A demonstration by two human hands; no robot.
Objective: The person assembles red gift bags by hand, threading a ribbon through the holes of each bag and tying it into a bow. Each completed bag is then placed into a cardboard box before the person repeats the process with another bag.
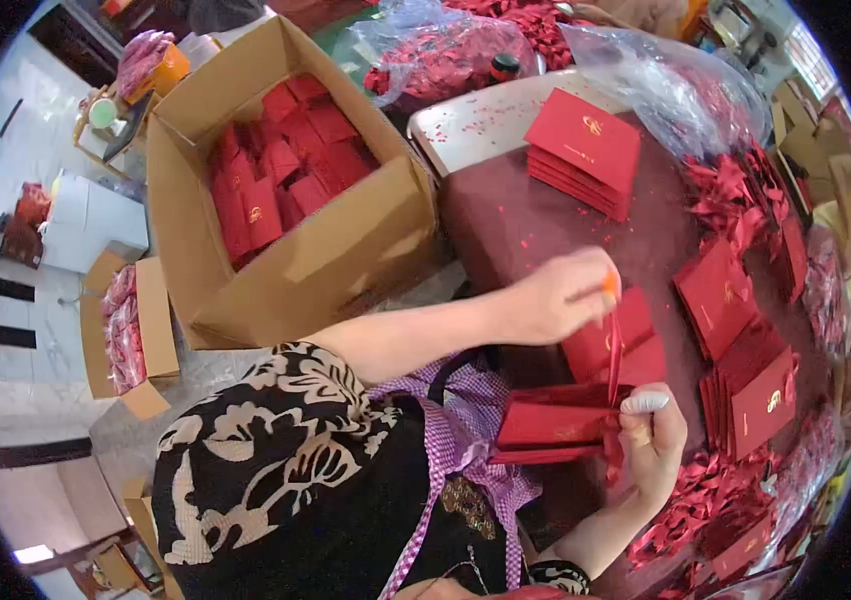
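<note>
My left hand (567, 292) is closed in a pinch, with an orange cover on a fingertip. From it a narrow red ribbon (614, 350) runs taut down to a red paper gift bag (553, 425), which lies on its side close to my apron. My right hand (653, 432) grips the bag's right end where the ribbon meets it; its thumb has a white wrap, and the other fingers are partly hidden. A ribbon tail hangs below that grip. Just beyond the bag, flat red pieces (610, 340) lie on the dark red tabletop (490, 215).
A large cardboard box (295, 285) of red packets stands left of the table. At the back is a stack of red gold-printed pieces (585, 150); more stacks (760, 405) and loose red ribbons (690, 510) lie right. Clear plastic bags (635, 75) line the far edge.
</note>
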